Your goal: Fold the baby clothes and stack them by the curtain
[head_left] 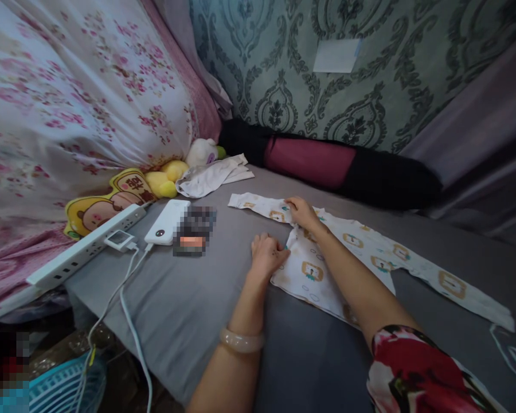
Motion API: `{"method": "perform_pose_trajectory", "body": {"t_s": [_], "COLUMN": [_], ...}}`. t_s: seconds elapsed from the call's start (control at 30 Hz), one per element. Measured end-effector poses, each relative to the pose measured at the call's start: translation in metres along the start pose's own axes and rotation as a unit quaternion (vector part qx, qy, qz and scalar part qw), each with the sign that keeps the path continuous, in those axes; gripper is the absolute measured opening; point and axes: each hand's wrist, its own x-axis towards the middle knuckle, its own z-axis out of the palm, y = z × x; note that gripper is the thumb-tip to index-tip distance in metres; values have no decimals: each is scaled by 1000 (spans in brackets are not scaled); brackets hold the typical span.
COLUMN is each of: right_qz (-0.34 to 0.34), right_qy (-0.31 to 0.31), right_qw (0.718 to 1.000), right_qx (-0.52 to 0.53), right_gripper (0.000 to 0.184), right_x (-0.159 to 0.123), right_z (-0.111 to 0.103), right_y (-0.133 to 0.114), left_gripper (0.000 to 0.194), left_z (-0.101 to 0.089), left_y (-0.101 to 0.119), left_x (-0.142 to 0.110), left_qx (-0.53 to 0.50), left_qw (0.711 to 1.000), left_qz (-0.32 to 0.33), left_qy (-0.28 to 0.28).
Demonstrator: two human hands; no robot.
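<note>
A small white long-sleeved shirt (339, 267) with tan lion-face prints lies spread on the grey bed sheet, its two sleeves stretched out to either side. My right hand (301, 214) is closed on the cloth where the far-left sleeve meets the body. At the shirt's left side edge, my left hand (267, 253) rests with curled fingers, the thumb over the cloth; its fingertips are partly hidden. A pale bracelet (241, 341) circles my left wrist. My right forearm covers part of the shirt's middle.
Left of the shirt lie a white power bank (168, 222), a blurred-out item (194, 230) and a power strip (86, 246) with cables. Beyond are a crumpled pale cloth (215, 176), plush toys (167, 178) and a long black-and-maroon bolster (309, 160). A blue basket (69, 381) stands below the bed edge.
</note>
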Motion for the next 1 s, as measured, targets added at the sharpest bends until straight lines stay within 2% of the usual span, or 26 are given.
{"method": "perform_pose_trajectory", "body": {"t_s": [0.03, 0.1, 0.23, 0.3, 0.4, 0.53, 0.6, 0.67, 0.77, 0.87, 1.0], "right_qz": [-7, -12, 39, 69, 84, 94, 117, 116, 80, 111, 143], "right_qy": [0, -41, -108, -99, -40, 62, 89, 86, 58, 40, 2], "right_qw": [999, 995, 983, 981, 985, 993, 989, 990, 992, 983, 975], "right_qx": [-34, -89, -146, -155, -147, -44, 4, -3, -80, -143, -168], "right_gripper": [39, 44, 56, 58, 57, 54, 54, 51, 52, 54, 57], "right_x": [-3, -8, -12, -11, -9, -7, -12, -23, -49, -74, -96], "right_z": [1, 3, 13, 19, 25, 21, 16, 11, 9, 13, 18], "right_y": [2, 4, -7, -14, -17, -2, 9, 17, 16, 1, -27], "left_gripper": [19, 20, 20, 20, 19, 16, 14, 12, 16, 21, 12], "left_z": [0, 0, 0, 1, 1, 1, 0, -1, -2, -1, -1], "left_y": [0, 0, 0, 0, -2, -4, -5, -4, -5, -8, -13], "left_x": [0, -1, 0, 1, 4, 5, 4, 3, 2, 4, 3], "left_qx": [1, 1, 3, 7, 16, -27, -73, -104, -117, -121, -134], "left_qw": [1000, 1000, 1000, 1000, 1000, 999, 997, 994, 993, 992, 989], "left_qz": [1, 2, 3, -1, 2, 26, 32, 26, 13, 8, 1], "left_qy": [0, 0, -4, -5, -3, -11, -17, -25, -31, -32, -56]}}
